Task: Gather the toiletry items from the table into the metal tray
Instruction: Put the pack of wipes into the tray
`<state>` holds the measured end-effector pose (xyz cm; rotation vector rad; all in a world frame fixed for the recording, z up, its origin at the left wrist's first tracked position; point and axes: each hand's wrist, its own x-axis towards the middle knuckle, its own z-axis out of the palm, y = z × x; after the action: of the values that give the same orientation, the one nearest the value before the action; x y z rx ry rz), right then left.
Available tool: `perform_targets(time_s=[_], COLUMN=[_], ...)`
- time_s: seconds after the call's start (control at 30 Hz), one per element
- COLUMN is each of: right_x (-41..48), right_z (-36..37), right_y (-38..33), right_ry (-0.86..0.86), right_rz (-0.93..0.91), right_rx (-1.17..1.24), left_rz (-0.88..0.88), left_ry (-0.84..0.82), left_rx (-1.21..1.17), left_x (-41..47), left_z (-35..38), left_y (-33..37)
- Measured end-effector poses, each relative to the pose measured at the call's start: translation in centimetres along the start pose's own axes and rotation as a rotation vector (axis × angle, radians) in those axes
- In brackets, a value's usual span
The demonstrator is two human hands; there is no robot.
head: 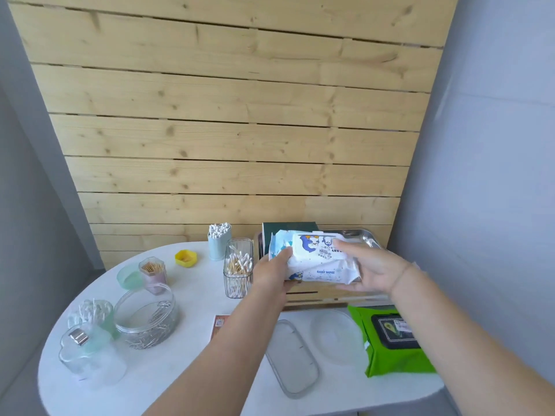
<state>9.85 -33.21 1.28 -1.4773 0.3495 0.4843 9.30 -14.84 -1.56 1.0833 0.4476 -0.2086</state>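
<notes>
The white table [180, 370] carries most items outside the metal tray [365, 237] at its far right edge: the green wipes pack [387, 360], swab holders, jars. Both hands, left hand [274, 273] and right hand [371, 267], are closed on the baby wipes pack [318, 259] above the tray; its long axis runs left-right, the lid faces up.
</notes>
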Motion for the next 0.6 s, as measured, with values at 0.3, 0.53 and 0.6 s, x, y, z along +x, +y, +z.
perform_targets(time_s=[0.3, 0.53, 0.6], right_x=[6.7, 8.3, 8.7], right_z=[1.5, 2.0, 2.2], right_y=[2.4, 2.5, 2.7], right_ry=[0.251, 0.261, 0.252], right_rz=[0.024, 0.074, 0.094], right_rx=[-0.202, -0.247, -0.197], left_rz=[-0.018, 0.123, 0.170], left_ry=[0.111, 0.145, 0.146], left_rx=[0.553, 0.803, 0.975], left_x=[4.0, 4.2, 4.0], left_z=[0.9, 0.8, 1.0], left_y=[-0.4, -3.0, -3.6])
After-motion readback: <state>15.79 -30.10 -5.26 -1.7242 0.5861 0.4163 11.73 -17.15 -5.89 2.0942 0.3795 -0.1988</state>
